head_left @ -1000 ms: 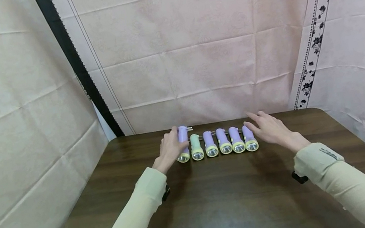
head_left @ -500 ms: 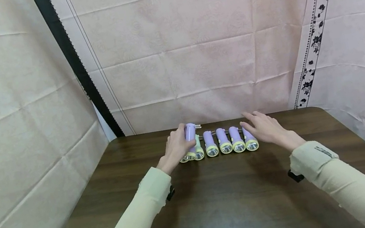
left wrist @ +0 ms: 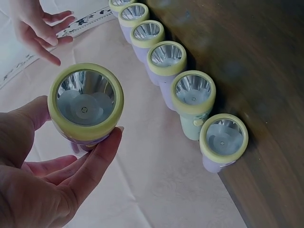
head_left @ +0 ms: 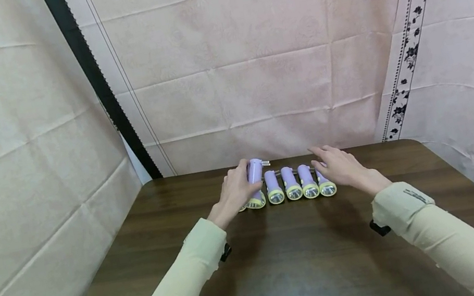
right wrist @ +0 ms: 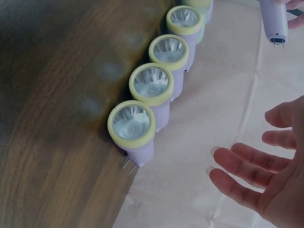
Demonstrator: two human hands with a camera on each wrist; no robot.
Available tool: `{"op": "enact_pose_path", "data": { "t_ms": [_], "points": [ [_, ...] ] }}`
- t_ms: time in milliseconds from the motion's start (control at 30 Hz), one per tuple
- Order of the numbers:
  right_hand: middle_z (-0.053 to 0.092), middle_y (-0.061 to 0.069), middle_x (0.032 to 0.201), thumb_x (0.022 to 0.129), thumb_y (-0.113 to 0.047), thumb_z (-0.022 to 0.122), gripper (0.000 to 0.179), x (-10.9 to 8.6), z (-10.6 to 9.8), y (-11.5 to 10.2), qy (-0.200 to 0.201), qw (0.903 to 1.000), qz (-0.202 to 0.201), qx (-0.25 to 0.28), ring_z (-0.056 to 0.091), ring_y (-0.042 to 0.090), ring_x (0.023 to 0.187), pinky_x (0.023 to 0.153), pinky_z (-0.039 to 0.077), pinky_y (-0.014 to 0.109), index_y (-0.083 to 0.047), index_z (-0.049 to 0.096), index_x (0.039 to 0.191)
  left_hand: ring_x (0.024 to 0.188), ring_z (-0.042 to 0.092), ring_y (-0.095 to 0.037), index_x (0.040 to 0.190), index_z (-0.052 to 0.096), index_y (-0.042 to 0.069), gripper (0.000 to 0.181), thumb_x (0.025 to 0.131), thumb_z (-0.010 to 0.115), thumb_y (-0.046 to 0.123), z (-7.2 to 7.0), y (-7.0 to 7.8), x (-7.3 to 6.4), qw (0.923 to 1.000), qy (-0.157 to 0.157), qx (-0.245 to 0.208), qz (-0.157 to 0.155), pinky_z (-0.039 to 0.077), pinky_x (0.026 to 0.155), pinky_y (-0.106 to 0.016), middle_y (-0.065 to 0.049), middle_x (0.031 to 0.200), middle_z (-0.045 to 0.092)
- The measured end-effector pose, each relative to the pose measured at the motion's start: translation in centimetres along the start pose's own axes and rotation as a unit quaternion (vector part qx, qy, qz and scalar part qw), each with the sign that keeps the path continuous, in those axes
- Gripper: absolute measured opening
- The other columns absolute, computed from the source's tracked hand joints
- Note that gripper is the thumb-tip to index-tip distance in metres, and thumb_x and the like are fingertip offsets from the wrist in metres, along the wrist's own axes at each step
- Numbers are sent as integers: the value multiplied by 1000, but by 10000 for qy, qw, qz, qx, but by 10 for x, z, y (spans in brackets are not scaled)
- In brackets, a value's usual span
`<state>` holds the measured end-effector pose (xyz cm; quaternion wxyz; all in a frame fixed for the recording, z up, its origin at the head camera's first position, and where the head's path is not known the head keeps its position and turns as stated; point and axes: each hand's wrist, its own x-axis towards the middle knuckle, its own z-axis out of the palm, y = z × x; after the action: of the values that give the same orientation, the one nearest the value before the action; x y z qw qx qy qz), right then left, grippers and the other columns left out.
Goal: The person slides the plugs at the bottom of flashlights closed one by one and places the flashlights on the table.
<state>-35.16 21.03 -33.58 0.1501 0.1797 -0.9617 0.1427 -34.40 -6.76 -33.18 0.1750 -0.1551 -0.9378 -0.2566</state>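
Note:
My left hand [head_left: 236,189] holds a purple flashlight [head_left: 254,171] with a pale yellow head. Its lens faces the left wrist camera, thumb on one side and fingers on the other. Two metal prongs [right wrist: 277,43] stick out of its tail end. It is raised over the left part of a row of flashlights on the table. In that row, a green flashlight [left wrist: 191,126] stands between purple ones; an end purple flashlight [left wrist: 219,142] is mostly hidden in the head view. My right hand [head_left: 342,166] hovers by the rightmost purple flashlight [head_left: 327,187], fingers spread, holding nothing.
The row stands near the far edge of a dark wooden table [head_left: 286,266], lenses toward me. Pale cloth [head_left: 227,65] hangs behind and on both sides. A black band [head_left: 97,82] runs down the cloth at left.
My left hand has moved right with the purple flashlight, from the row's left end to over the green one. My right hand has shifted slightly left. The standing row looks unmoved.

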Motion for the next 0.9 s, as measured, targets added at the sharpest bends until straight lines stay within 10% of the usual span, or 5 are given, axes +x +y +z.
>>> {"op": "enact_pose_path", "data": {
  "t_ms": [900],
  "points": [
    [64, 12, 104, 91, -10, 51, 48, 9, 5, -18, 140, 9988, -470, 17, 61, 26, 89, 68, 50, 46, -4, 49, 138, 72, 65, -25, 126, 52, 9, 56, 76, 75, 16, 5, 9, -6, 9994, -141, -141, 271, 51, 59, -33, -14, 94, 69]
  ]
}}
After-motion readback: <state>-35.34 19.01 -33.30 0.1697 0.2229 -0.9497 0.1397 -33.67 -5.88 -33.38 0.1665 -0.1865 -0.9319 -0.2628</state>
